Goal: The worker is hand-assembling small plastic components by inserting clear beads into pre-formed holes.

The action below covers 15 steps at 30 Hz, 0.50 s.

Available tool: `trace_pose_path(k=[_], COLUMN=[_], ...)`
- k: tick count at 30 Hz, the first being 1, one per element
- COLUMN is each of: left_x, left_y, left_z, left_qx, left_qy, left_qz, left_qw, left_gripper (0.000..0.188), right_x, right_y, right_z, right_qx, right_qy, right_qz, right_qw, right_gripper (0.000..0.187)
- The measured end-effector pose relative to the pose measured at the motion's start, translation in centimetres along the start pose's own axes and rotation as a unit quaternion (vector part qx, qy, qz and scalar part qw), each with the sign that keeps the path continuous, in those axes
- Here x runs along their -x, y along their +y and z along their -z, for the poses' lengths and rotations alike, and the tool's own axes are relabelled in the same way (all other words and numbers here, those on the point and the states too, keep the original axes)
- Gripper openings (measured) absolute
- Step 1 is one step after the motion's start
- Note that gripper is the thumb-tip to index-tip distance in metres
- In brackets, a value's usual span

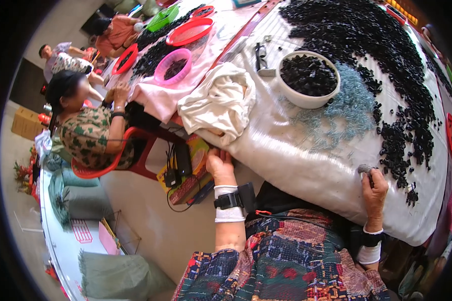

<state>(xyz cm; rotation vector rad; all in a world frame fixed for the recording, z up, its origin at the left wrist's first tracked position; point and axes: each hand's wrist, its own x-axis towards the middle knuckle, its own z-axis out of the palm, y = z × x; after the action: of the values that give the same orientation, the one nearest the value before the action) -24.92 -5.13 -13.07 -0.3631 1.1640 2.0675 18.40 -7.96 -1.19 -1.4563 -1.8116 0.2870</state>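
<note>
My right hand [374, 193] is over the white cloth near the table's front edge, its fingers closed together around a small grey roundish thing [365, 169] whose kind I cannot make out. Just beyond it lie loose small black pieces [394, 160]. At the table's near left edge is my left hand [220, 164], its fingertips partly hidden by the cloth's edge; whether it holds anything does not show. A white bowl [309, 103] heaped with black pieces stands farther in, with a spread of thin blue-grey pin-like bits [346, 113] beside it.
A crumpled cream cloth [218, 100] rests by the left table edge. Behind the bowl spreads a large heap of black pieces [356, 30]. To the left, a person [93, 120] sits on a red chair [105, 168], near a pink basket [173, 66]. Boxes [191, 170] stand below the table edge.
</note>
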Motion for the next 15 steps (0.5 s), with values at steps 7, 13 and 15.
trace_pose_path(k=[7,13,15], left_x=[-6.3,-14.3,-16.2], left_y=[-3.3,-7.8,-8.8], left_z=[4.7,-1.5,-3.2], left_qx=[-0.747,-0.717,-0.711], left_qy=[-0.344,-0.393,-0.405], left_qz=[-0.490,-0.493,-0.490], left_qw=[0.290,0.296,0.300], left_gripper=[0.049,0.049,0.049], right_x=[-0.4,-0.9,-0.8], right_y=[-0.6,-1.4,-1.9], right_z=[-0.1,0.6,0.3], right_qx=[-0.021,0.015,0.004], right_qy=[-0.015,0.003,0.027], right_qz=[-0.049,-0.097,-0.125], right_qw=[0.998,0.995,0.992], right_gripper=[0.007,0.007,0.007])
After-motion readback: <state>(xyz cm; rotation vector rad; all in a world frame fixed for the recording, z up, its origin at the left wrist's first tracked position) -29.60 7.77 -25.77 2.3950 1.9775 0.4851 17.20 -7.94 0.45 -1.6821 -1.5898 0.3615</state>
